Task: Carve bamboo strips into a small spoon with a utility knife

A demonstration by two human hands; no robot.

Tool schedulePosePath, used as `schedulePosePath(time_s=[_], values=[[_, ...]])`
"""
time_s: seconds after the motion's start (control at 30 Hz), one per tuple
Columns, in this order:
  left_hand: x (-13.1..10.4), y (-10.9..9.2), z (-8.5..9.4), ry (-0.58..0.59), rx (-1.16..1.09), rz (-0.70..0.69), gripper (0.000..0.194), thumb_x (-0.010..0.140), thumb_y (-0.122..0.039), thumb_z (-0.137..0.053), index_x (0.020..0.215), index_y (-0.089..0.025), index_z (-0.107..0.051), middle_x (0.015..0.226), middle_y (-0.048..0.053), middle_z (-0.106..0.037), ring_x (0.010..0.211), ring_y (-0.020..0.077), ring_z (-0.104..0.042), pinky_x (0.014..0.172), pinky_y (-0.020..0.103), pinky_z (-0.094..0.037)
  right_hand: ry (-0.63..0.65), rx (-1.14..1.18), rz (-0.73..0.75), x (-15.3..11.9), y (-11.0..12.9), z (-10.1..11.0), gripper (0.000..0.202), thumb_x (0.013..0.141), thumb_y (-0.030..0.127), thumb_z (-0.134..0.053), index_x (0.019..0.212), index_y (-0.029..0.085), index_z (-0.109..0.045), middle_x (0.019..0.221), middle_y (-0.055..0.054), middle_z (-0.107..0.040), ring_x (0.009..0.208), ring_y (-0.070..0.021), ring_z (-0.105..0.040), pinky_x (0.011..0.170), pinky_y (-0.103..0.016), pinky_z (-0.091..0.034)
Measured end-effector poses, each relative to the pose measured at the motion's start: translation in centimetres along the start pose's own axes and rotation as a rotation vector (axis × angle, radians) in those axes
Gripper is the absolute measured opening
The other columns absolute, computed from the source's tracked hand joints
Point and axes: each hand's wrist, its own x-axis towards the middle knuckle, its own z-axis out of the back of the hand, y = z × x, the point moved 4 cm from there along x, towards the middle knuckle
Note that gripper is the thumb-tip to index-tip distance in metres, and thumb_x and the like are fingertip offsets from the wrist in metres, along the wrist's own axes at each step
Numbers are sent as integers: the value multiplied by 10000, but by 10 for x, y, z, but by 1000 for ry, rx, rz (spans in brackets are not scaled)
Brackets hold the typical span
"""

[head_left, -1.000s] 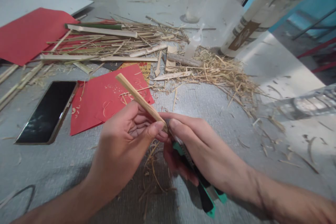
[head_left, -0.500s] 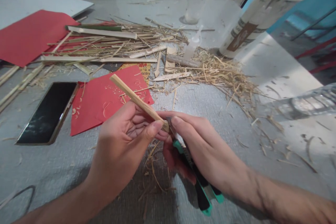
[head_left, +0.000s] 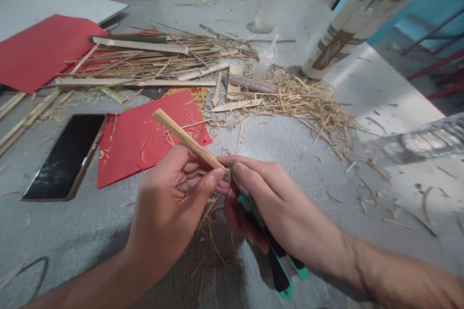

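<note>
A flat pale wooden strip [head_left: 188, 141] slants down to the right, held between the thumb and fingers of my left hand [head_left: 174, 203]. My right hand [head_left: 286, 203] is closed around a black and green utility knife [head_left: 270, 241]. The knife's tip meets the lower right end of the strip, where my two hands touch; my right fingertips partly hide the blade. Beneath the strip's upper end lies a red paper [head_left: 145, 140] with thin curled shavings on it. Loose fibres [head_left: 212, 231] lie on the table below my hands.
A phone [head_left: 65, 157] lies at the left. Behind are thin sticks [head_left: 145, 60], a straw pile [head_left: 308, 96], a small squeeze bottle [head_left: 264, 63] and a glass jar [head_left: 270, 5]. A large white cylinder [head_left: 340, 34] and a clear plastic bottle [head_left: 427, 140] are at the right.
The wooden strip and the knife tip have shifted very slightly, with the strip's upper end a little lower. Both hands keep their holds.
</note>
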Motion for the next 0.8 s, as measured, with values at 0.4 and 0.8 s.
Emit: schedulePosePath(time_s=[0.4, 0.8], values=[[4, -5, -3, 19, -136, 30, 82, 948, -194, -809, 937, -228, -736, 808, -52, -805, 698, 84, -796, 695, 117, -655, 103, 188, -8, 4, 4, 0, 458, 1137, 560, -403, 1228, 237, -715, 612, 28, -638, 397, -98, -487, 341, -166, -399], [15, 15, 3, 33, -397, 179, 149, 887, -198, -892, 1001, -190, -796, 796, -18, -813, 674, 101, -771, 664, 149, -640, -105, 145, 91, 9, 17, 13, 173, 974, 310, -726, 876, 213, -623, 643, 72, -627, 423, -47, -475, 379, -144, -383]])
